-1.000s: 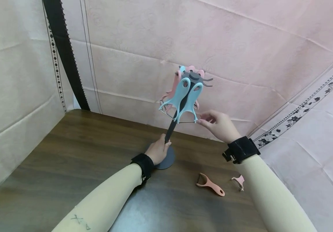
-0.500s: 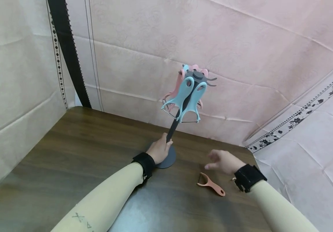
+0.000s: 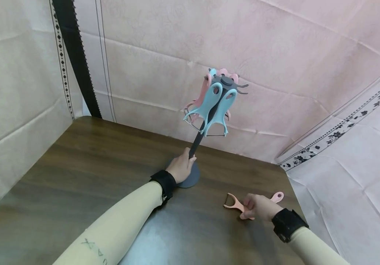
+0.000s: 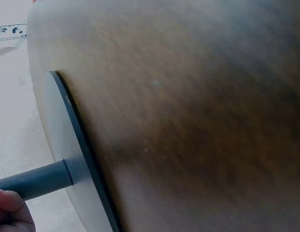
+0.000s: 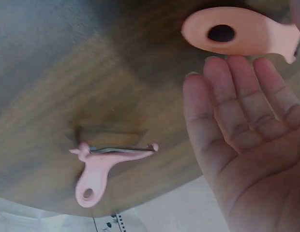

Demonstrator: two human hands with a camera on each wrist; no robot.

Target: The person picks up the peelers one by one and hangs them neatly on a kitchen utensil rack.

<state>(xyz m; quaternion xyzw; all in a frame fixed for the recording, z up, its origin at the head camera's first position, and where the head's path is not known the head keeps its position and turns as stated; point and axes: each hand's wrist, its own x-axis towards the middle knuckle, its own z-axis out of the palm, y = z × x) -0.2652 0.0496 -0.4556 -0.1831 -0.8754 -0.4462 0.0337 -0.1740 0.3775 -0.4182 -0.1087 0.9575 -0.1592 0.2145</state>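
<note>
My left hand (image 3: 180, 167) grips the dark pole (image 3: 196, 144) of a rotating-style rack with a round grey base (image 4: 67, 121). Two light blue peelers (image 3: 210, 101) hang at the rack's front, with pink peelers (image 3: 203, 92) and another blue one behind, partly hidden. My right hand (image 3: 259, 208) is low over an orange-pink peeler (image 3: 233, 202) lying on the table. In the right wrist view its fingers are straight, fingertips close beside that peeler's handle (image 5: 256, 34); the thumb is mostly out of sight. A pink peeler (image 5: 94, 176) lies near the same hand.
The brown wooden table (image 3: 110, 165) has a rounded far edge. Pale cloth (image 3: 150, 55) hangs behind it and on both sides, with a black strip (image 3: 72, 55) at the left. Two bare hooks (image 3: 242, 89) stick out at the rack's right.
My right hand has left the hanging blue peeler, come down and toward me, and reached the orange-pink peeler on the table. The left hand keeps its hold on the pole.
</note>
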